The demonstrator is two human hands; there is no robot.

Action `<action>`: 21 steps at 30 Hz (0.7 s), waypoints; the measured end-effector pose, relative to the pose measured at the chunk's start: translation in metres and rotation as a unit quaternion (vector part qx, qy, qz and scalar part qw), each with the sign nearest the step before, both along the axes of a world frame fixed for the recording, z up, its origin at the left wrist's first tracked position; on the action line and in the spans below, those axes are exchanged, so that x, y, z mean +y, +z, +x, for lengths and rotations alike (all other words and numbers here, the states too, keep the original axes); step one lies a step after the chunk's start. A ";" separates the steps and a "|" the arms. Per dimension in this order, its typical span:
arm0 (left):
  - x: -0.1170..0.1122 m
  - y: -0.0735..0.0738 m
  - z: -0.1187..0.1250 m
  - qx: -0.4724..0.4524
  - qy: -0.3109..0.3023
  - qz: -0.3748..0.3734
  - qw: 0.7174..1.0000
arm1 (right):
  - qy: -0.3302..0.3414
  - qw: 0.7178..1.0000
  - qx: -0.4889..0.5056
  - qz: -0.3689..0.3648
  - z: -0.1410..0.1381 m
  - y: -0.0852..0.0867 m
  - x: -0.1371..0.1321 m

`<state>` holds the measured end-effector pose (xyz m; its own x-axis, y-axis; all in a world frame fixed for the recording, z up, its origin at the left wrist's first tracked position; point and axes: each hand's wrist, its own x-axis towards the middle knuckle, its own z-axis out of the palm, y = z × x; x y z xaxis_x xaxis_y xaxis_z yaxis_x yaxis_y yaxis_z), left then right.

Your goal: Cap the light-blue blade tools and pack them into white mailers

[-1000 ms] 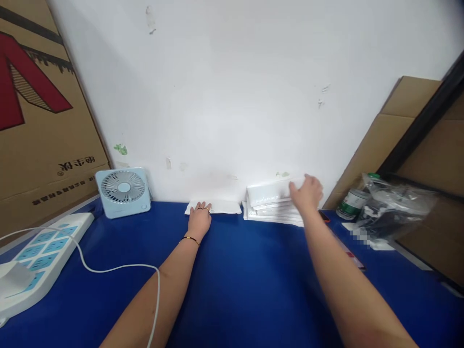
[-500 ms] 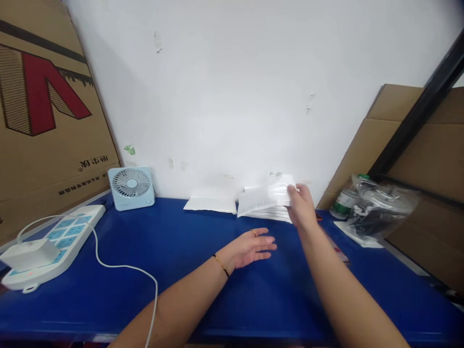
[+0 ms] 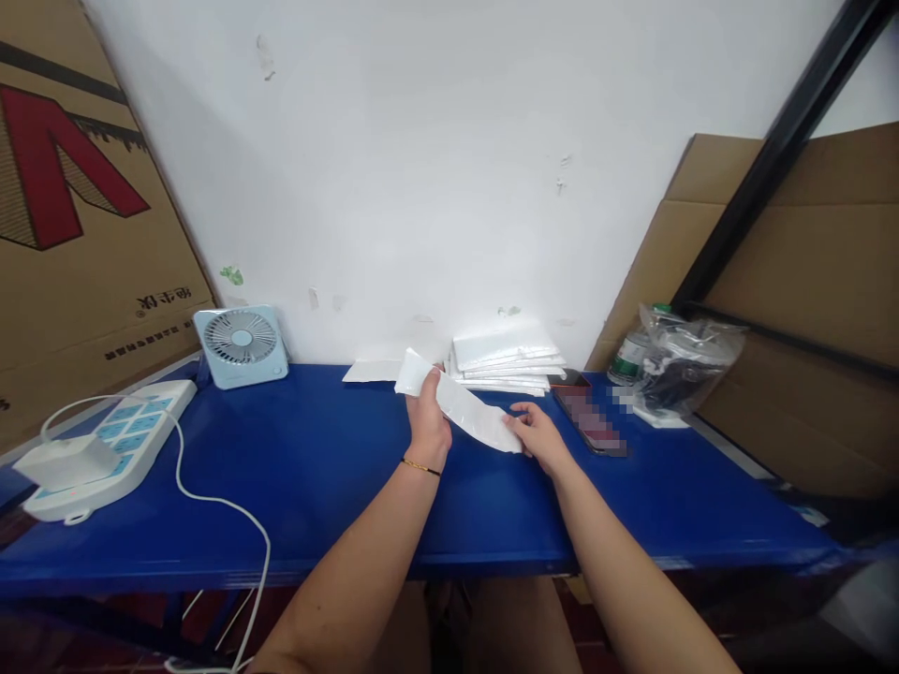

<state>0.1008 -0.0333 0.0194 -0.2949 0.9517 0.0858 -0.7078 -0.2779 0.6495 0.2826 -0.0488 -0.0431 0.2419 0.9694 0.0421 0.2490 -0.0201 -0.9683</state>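
Note:
A white flat packet, long and slightly bent, is held between both hands above the blue table. My left hand grips it near its left end, thumb on top. At its right end, my right hand pinches the edge with thumb and fingers. Behind it, a stack of similar white packets lies against the wall. One more flat white piece lies to the left of the stack, partly hidden by the held packet.
A light blue fan and a white power strip with a plugged-in cable stand on the left of the blue table. On the right are a phone, a bottle and a plastic-wrapped item. Cardboard leans at both sides.
My right hand has brought a white packet from the stack toward me, leftward and down. My left hand, open and apart before, now grips the packet's other end. The view has shifted.

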 end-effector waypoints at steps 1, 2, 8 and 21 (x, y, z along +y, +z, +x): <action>-0.003 0.002 0.001 0.008 0.015 0.004 1.000 | -0.013 0.998 -0.052 0.016 0.002 -0.001 0.001; -0.005 0.003 0.002 0.017 0.028 0.009 0.999 | -0.029 0.993 -0.105 0.036 0.003 -0.002 0.003; -0.016 0.008 0.001 0.057 0.054 0.034 0.996 | -0.003 0.970 -0.227 0.083 0.001 -0.005 0.007; -0.020 0.037 -0.016 0.075 0.077 0.072 0.992 | 0.233 0.920 -0.287 0.129 -0.021 0.000 -0.005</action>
